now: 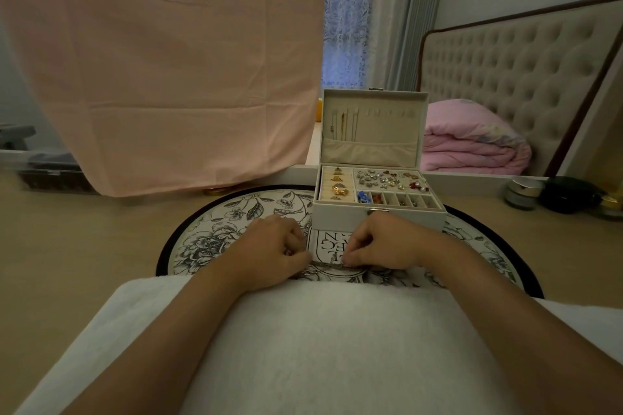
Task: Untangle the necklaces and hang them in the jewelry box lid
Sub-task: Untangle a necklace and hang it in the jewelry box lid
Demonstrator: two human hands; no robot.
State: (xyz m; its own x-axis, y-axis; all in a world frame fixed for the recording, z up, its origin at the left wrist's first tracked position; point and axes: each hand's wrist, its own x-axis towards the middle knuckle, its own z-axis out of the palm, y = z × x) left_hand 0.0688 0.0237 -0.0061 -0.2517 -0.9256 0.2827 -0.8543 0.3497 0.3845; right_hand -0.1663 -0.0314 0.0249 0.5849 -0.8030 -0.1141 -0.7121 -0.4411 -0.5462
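Note:
A thin silver necklace chain (pixel 328 267) lies stretched across the round floral mat (pixel 215 229), just in front of the jewelry box. My left hand (pixel 273 251) pinches its left end and my right hand (pixel 381 241) pinches its right end, fingers curled. The cream jewelry box (pixel 377 212) stands open behind my hands. Its upright lid (pixel 372 130) has a row of hooks, and several necklaces (pixel 342 126) hang at the lid's left side above a fabric pocket. Rings and earrings fill the tray compartments.
A white towel (pixel 320 347) covers my lap at the table's near edge. A pink cloth (pixel 158 61) hangs over the left. Small jars (pixel 522 194) and a dark case (pixel 569 195) sit at the right. A mirror behind reflects a bed and a pink quilt (pixel 472 141).

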